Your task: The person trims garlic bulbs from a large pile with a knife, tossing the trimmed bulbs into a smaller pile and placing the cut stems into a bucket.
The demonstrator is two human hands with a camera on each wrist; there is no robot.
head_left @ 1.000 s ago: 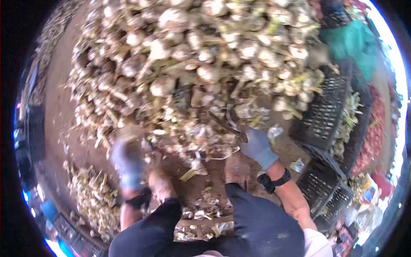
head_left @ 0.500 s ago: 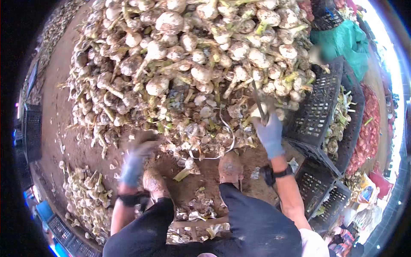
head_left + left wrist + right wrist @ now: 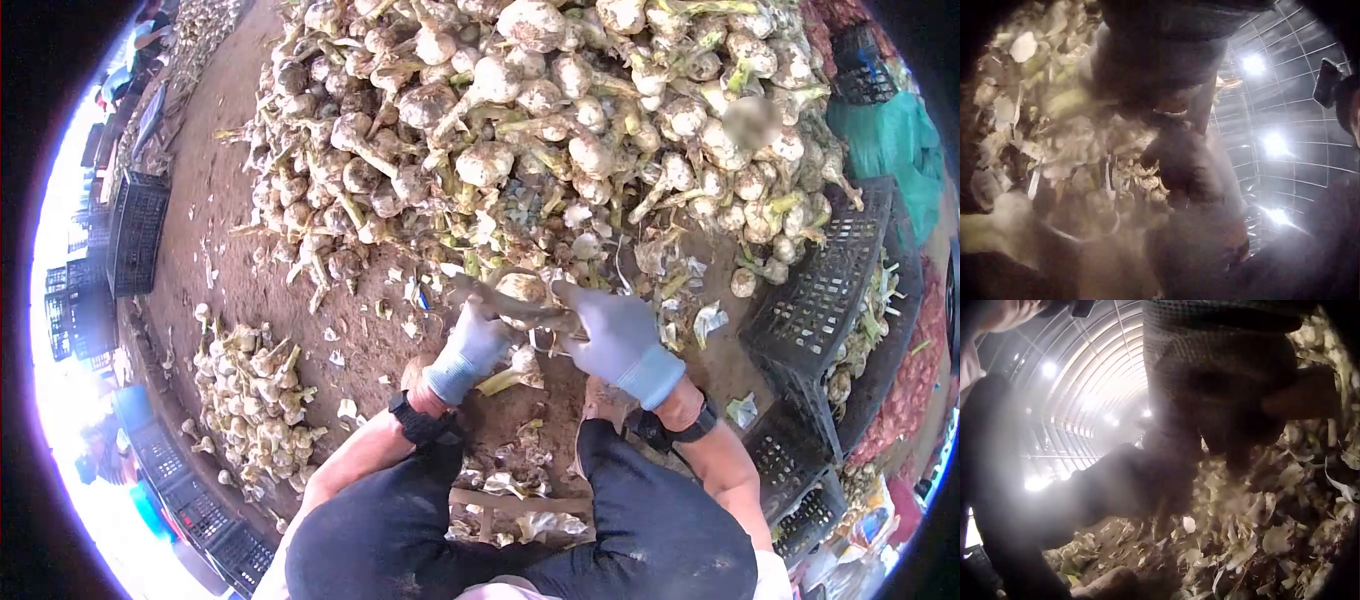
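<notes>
In the head view both hands wear grey gloves with dirt-browned fingertips and meet above the ground between the feet. My left hand [image 3: 472, 348] curls its fingers at the left side of a dirty garlic bulb [image 3: 526, 287]. From the right, my right hand [image 3: 622, 338] grips a dark-bladed knife [image 3: 535, 314], which lies across the near side of the bulb. The fingers partly cover the bulb and the knife's handle is hidden in the glove. Both wrist views show the hands dark and blurred, with garlic scraps [image 3: 1241, 544] beyond the right one.
A large heap of stemmed garlic [image 3: 490, 160] rises in front. A smaller pile of garlic bulbs [image 3: 258, 400] lies at the left. Black slatted crates [image 3: 820, 290] stand at the right, near a green sack [image 3: 890, 150]. A stemmed bulb [image 3: 515, 372] lies between the feet.
My left hand has swung from the lower left, near the small pile, up to the middle. The right hand has brought the knife from the heap's edge to meet it. The head view has shifted.
</notes>
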